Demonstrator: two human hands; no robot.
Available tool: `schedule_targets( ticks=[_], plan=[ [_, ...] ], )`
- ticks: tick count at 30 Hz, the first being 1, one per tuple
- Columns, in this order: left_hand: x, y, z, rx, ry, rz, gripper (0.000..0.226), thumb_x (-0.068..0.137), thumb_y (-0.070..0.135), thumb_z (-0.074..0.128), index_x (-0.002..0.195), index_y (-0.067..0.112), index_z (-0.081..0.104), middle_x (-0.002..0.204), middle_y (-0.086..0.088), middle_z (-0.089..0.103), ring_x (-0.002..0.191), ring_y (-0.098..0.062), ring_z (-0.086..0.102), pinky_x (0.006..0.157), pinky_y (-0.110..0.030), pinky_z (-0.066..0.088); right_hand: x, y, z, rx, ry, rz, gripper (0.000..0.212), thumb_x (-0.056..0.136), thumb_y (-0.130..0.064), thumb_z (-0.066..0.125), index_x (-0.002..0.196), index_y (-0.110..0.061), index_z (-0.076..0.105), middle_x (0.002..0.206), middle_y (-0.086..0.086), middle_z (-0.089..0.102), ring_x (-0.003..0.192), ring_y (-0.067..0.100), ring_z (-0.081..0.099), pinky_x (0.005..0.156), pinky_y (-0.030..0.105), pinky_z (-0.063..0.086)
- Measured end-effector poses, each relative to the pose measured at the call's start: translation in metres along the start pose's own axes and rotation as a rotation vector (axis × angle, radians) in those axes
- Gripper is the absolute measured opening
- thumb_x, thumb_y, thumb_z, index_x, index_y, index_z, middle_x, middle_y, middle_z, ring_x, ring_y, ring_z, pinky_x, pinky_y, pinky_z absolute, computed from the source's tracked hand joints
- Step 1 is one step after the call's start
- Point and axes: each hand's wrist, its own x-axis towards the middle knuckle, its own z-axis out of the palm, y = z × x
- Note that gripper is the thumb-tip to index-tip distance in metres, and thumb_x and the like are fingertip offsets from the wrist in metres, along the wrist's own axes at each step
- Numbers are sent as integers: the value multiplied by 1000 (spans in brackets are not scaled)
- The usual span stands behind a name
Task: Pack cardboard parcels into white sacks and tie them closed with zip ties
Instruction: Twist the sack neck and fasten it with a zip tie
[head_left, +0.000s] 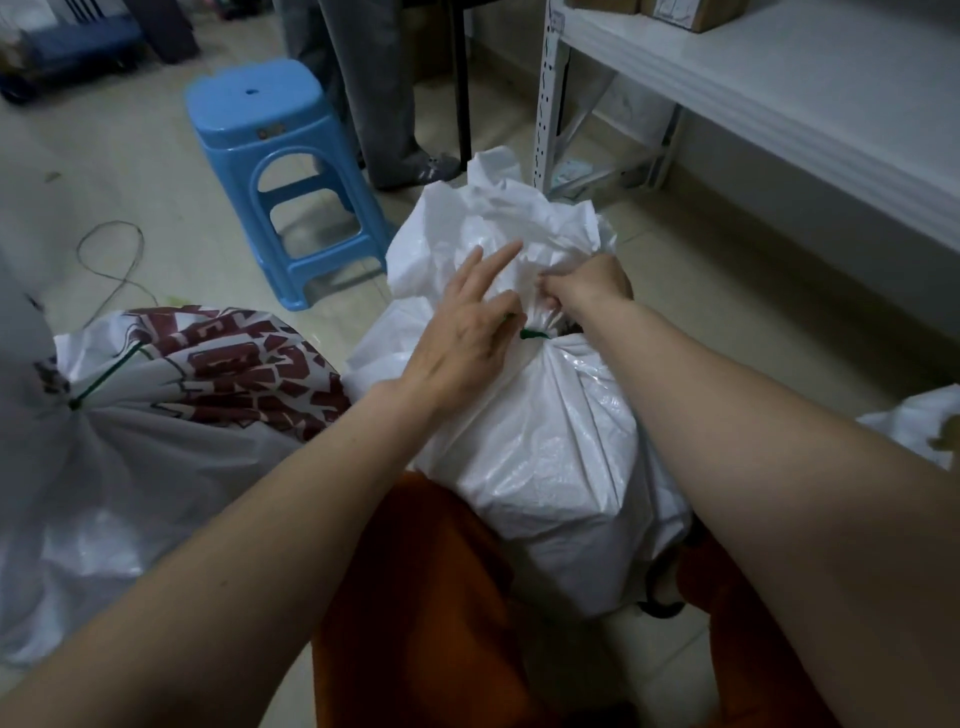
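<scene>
A full white sack (540, 447) stands on the floor between my knees, its neck gathered. A green zip tie (535, 334) circles that neck. My left hand (467, 327) pinches the tie's free end at the neck, index and middle fingers stretched out over the loose sack top. My right hand (587, 288) is clenched around the bunched neck just above the tie. The parcels inside are hidden by the sack.
A tied sack with red print (171, 395) and its own green tie lies at the left. A blue plastic stool (280, 171) stands behind it, a person's legs (384, 104) beyond. White shelving (753, 88) with cardboard boxes runs along the right. Another white sack (914, 431) sits at the right edge.
</scene>
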Motion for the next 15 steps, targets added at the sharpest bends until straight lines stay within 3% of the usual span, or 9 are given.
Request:
schedule_targets(
  ticks=[3,5,6,8,9,11,13,15],
  plan=[
    [23,-9,-4,-106,-177,-21,25,96,21,40,89,3,57,145,-12,42,132,-24,41,112,-34,26,-2,12,0,-179,48,-151,11,83,-27,66,82,-20,58,85,4,66,82,23,64,64,26,46],
    [34,-6,-4,-165,-256,-141,28,99,21,41,115,3,57,144,-5,43,126,-21,46,104,-25,30,-11,21,-6,-342,237,-445,15,85,-21,64,89,-18,50,94,5,60,92,24,53,70,31,40],
    [37,-5,-3,-211,-278,-240,30,100,20,42,124,8,54,138,-4,50,121,-19,48,103,-25,33,-14,25,-11,-405,392,-669,15,84,-16,63,93,-14,51,98,7,59,96,25,48,73,33,37],
    [39,-4,1,-372,-288,-382,23,100,19,43,118,15,55,100,0,63,95,-18,55,96,-35,43,-9,28,-20,-519,557,-939,21,84,-8,58,105,-7,57,111,11,58,102,28,45,80,32,36],
    [38,-4,2,-457,-278,-430,19,99,19,44,110,14,58,81,5,58,81,-16,53,88,-39,46,-1,30,-22,-595,493,-923,22,87,-7,53,108,-7,58,116,10,58,106,29,45,82,34,38],
    [35,-7,3,-593,-287,-519,16,99,18,44,89,15,56,68,7,47,65,-11,46,71,-33,44,16,34,-19,-739,251,-717,22,92,-8,45,108,-11,58,121,9,57,113,30,44,85,36,38],
    [32,-4,0,-602,-292,-582,22,99,17,44,78,16,49,69,3,46,62,-9,44,65,-23,39,25,34,-14,-839,57,-491,27,94,-12,43,113,-12,61,129,10,51,120,30,39,93,34,35],
    [31,-3,-1,-616,-253,-622,18,100,17,43,85,12,53,79,-4,51,70,-12,47,65,-20,40,24,29,-10,-868,17,-415,31,95,-18,45,121,-11,59,132,11,45,123,30,34,97,35,32]
  ],
)
